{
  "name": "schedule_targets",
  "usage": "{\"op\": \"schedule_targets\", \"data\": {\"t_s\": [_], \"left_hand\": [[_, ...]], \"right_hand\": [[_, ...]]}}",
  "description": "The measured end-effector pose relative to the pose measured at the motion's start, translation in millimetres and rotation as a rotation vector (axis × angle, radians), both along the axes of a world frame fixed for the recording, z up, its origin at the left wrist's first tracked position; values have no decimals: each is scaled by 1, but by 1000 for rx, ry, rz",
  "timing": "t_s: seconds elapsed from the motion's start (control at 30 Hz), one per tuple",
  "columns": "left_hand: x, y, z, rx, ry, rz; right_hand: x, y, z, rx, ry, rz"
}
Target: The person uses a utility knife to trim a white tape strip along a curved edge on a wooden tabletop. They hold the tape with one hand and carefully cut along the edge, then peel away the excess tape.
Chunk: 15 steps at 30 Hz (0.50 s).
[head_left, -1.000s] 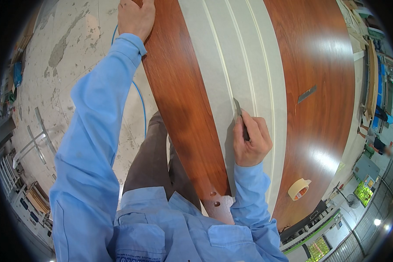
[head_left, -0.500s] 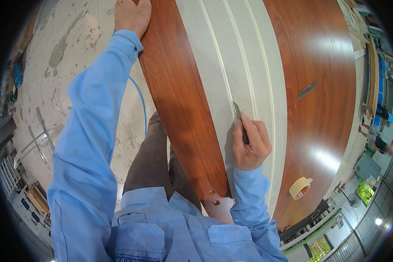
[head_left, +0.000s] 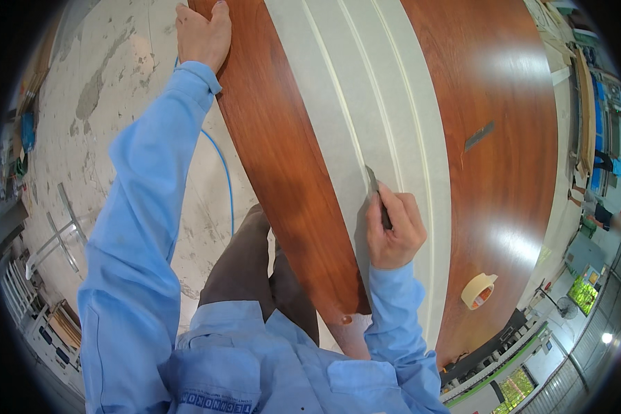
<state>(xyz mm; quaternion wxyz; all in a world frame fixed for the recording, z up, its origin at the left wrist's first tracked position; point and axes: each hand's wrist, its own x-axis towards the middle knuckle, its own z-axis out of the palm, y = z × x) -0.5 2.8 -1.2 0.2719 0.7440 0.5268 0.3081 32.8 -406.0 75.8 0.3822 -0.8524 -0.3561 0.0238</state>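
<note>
My right hand [head_left: 397, 228] is closed around a thin knife [head_left: 374, 181] with a dark handle. Its pointed blade touches the leftmost of several narrow cream strips [head_left: 337, 90] running lengthwise along a pale grey band [head_left: 386, 148]. This band lies on a long, glossy red-brown wood-grain board [head_left: 283, 152]. Farther up, at the board's left edge, is my left hand [head_left: 205, 36]. The thumb lies on the top face, while the other fingers bend over the side, partly hidden, gripping the edge.
A loose flat metal blade [head_left: 479, 136] and a roll of cream tape [head_left: 479, 291] lie on the board's right part. On the floor at left are a blue hose [head_left: 226, 172] and a metal frame [head_left: 63, 231]. People stand at far right, near a fan [head_left: 566, 307].
The whole view has shifted slightly, so more of my left hand shows at the top. My right hand and the knife have barely moved along the strip.
</note>
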Motion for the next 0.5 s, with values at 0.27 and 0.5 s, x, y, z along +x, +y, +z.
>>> {"op": "schedule_targets", "data": {"t_s": [0.27, 0.5], "left_hand": [[-34, -103, 8, -258, -138, -63], [-26, -98, 4, -106, -33, 67]], "right_hand": [[1, -4, -5, 4, -20, 6], [1, 1, -9, 76, -41, 2]]}}
